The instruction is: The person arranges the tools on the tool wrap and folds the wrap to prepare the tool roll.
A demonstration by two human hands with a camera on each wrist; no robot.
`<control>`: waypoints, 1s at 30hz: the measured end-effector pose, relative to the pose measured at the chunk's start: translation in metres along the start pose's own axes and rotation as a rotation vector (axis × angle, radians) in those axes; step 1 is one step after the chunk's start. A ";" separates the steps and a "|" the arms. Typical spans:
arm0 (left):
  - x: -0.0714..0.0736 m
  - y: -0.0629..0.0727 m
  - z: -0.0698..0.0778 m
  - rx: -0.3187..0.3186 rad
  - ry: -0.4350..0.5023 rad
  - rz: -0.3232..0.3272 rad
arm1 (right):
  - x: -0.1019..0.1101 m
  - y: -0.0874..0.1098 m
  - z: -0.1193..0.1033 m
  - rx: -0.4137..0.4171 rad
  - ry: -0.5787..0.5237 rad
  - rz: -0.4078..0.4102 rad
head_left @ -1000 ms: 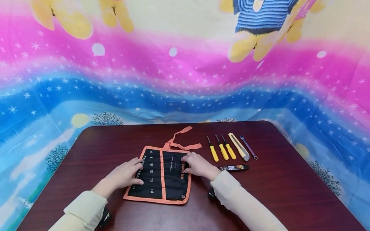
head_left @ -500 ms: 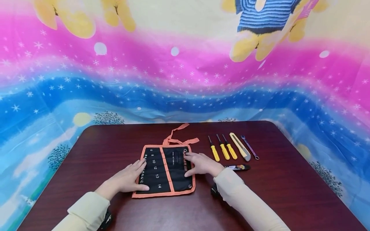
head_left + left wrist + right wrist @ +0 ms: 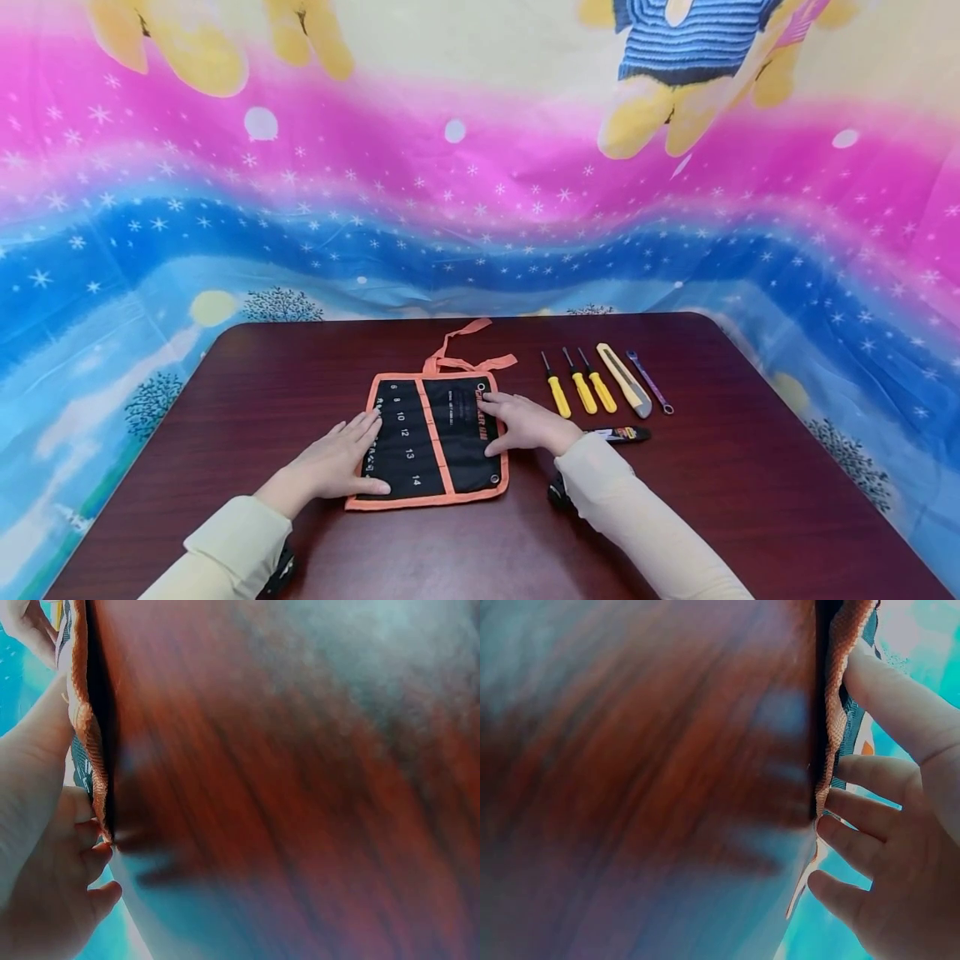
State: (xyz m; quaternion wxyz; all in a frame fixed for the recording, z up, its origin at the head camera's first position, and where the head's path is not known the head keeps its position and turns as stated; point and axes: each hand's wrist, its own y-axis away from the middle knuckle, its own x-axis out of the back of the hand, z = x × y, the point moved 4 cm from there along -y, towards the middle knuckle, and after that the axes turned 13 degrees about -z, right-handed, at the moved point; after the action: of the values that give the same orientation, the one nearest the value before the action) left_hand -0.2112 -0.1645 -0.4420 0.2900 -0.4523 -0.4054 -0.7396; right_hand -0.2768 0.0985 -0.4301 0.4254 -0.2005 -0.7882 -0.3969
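Observation:
A black fabric tool roll (image 3: pixel 468 462) with orange trim lies spread flat in the head view, its pockets marked with printed numbers. My left hand (image 3: pixel 337 461) rests on its left edge, thumb extended over the lower left part. At the right edge, my right hand (image 3: pixel 529 424) touches the cloth with fingers spread and loosely extended, partly covering the orange lettering. Orange tie straps (image 3: pixel 474 364) trail from the roll's far edge. Both wrist views show fingers along the orange binding (image 3: pixel 88 735), seen edge-on.
Right of the roll lie three yellow-handled screwdrivers (image 3: pixel 583 393), a pale yellow utility knife (image 3: pixel 624 382) and a combination wrench (image 3: pixel 650 383). A flat black case with a printed label (image 3: pixel 628 434) sits nearer, partly behind the right sleeve. A patterned curtain (image 3: pixel 375 208) hangs beyond the table.
The tool roll has shifted slightly right and away, turning a little so its near edge lies straighter. Both hands moved with it, the left thumb spreading lower; the last half second shows little movement.

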 end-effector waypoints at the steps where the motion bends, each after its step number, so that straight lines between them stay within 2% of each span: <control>1: 0.000 0.000 0.000 0.000 0.000 0.001 | 0.000 0.000 0.000 0.000 0.006 0.000; 7: 0.000 -0.001 0.001 0.018 0.011 -0.004 | 0.002 0.001 0.000 0.011 0.000 0.018; 14: -0.001 -0.001 0.000 0.019 0.007 -0.003 | 0.012 0.009 -0.001 0.094 -0.077 0.076; 22: -0.002 -0.004 -0.001 0.024 -0.007 0.000 | 0.028 0.027 0.002 0.114 -0.115 0.158; 30: -0.003 -0.004 0.000 0.027 -0.016 0.000 | 0.043 0.051 0.014 0.107 -0.131 0.245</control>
State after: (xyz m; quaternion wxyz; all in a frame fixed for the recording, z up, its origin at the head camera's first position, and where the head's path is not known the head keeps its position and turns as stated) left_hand -0.2133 -0.1623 -0.4459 0.2928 -0.4541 -0.4175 -0.7306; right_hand -0.2745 0.1397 -0.3759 0.4283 -0.2976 -0.8041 -0.2855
